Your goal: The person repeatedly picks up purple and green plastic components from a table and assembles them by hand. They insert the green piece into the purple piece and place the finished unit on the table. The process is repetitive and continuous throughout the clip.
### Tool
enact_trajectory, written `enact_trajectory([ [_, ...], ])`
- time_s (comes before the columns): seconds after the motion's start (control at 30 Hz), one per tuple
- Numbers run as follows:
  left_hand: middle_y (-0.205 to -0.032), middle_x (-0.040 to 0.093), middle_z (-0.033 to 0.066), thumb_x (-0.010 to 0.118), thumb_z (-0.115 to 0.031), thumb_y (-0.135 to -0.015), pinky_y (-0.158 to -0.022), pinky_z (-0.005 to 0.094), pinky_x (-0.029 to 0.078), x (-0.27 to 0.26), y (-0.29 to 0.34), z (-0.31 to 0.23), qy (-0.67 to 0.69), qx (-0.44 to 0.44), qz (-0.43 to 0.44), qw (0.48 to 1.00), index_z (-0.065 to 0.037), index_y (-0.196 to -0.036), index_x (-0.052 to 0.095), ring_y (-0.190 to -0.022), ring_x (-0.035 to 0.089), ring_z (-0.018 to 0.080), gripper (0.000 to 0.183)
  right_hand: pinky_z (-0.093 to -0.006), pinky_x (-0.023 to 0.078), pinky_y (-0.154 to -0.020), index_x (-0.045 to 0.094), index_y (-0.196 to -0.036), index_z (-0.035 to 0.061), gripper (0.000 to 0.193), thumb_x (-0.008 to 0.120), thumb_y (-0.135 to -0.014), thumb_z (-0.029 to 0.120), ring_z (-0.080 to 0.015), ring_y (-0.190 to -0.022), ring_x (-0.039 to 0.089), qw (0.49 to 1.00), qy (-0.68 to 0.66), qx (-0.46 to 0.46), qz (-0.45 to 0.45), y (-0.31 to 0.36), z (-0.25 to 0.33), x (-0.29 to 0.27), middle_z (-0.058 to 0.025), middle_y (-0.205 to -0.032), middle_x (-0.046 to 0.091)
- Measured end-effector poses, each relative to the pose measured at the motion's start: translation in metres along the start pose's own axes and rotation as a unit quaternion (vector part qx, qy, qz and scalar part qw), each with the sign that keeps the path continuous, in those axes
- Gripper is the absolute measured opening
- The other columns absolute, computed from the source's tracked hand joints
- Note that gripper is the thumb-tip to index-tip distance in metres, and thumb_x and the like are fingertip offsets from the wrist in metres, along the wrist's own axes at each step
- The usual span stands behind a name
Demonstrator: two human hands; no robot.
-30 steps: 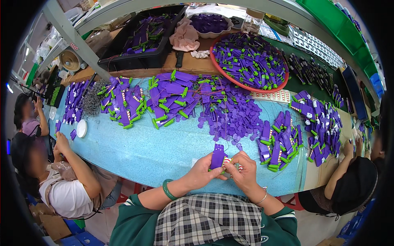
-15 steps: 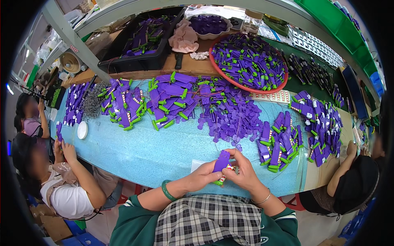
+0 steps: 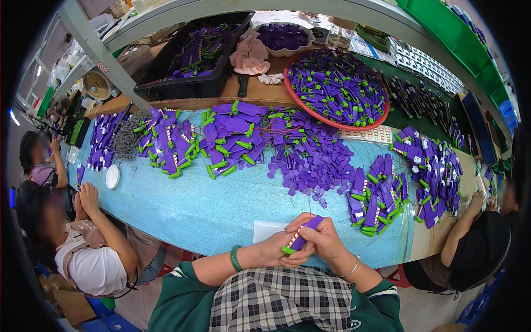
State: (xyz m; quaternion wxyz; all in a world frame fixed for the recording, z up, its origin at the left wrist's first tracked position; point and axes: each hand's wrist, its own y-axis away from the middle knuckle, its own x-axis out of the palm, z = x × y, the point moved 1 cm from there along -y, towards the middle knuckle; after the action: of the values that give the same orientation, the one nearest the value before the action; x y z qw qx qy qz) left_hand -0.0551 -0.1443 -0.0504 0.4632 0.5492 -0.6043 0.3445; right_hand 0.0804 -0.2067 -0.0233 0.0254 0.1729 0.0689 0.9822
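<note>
Close to my body, above the table's near edge, both hands hold a flat purple plastic piece (image 3: 299, 238) with a green end and a red-and-white striped strip. My left hand (image 3: 274, 250) is closed round its lower left, by the green end. From the other side, my right hand (image 3: 327, 240) grips the purple upper part with thumb and fingers. The piece tilts, its green end toward me and its purple tip up to the right. My palms and fingers hide part of it. Beside my left hand, a whitish sheet (image 3: 265, 231) lies on the blue table (image 3: 182, 207).
Loose small purple parts (image 3: 321, 160) lie ahead of my hands. Piles of purple-and-green pieces lie left (image 3: 235, 130) and right (image 3: 379, 193). Behind stand a heaped red basket (image 3: 354, 128) and a black tray (image 3: 185, 86). People work at the left (image 3: 99, 271) and right (image 3: 470, 249).
The purple piece has turned in my hands: its striped side now faces up and its tip leans right. My right hand has moved slightly lower, and both hands have come closer together.
</note>
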Motion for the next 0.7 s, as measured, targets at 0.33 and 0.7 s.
enact_trajectory([
  [0.33,-0.099,0.062,0.0106,0.071,-0.002,-0.068,-0.067,0.0352,0.053,0.046,0.029,-0.066,-0.823,0.439,-0.15,0.329,-0.008,-0.089,0.052,-0.088,0.063,0.0302,0.028,-0.0334,0.043,-0.092,0.059,-0.114,-0.002,0.032,0.057,-0.087,0.017,-0.0173,-0.105,0.057,0.995,-0.059,-0.011,-0.085,-0.001,0.01,-0.022,-0.0114,-0.111,0.062],
  [0.7,-0.09,0.058,0.0086,0.068,0.002,-0.062,-0.065,0.0285,0.055,0.034,0.026,-0.054,-0.856,0.476,-0.013,0.202,-0.006,-0.073,0.058,-0.082,0.061,0.0239,0.017,-0.0175,0.035,-0.053,0.06,-0.075,0.0079,0.013,0.064,-0.087,0.012,-0.0003,-0.062,0.046,0.993,-0.104,0.048,-0.032,-0.012,0.01,-0.007,0.0058,-0.069,0.055],
])
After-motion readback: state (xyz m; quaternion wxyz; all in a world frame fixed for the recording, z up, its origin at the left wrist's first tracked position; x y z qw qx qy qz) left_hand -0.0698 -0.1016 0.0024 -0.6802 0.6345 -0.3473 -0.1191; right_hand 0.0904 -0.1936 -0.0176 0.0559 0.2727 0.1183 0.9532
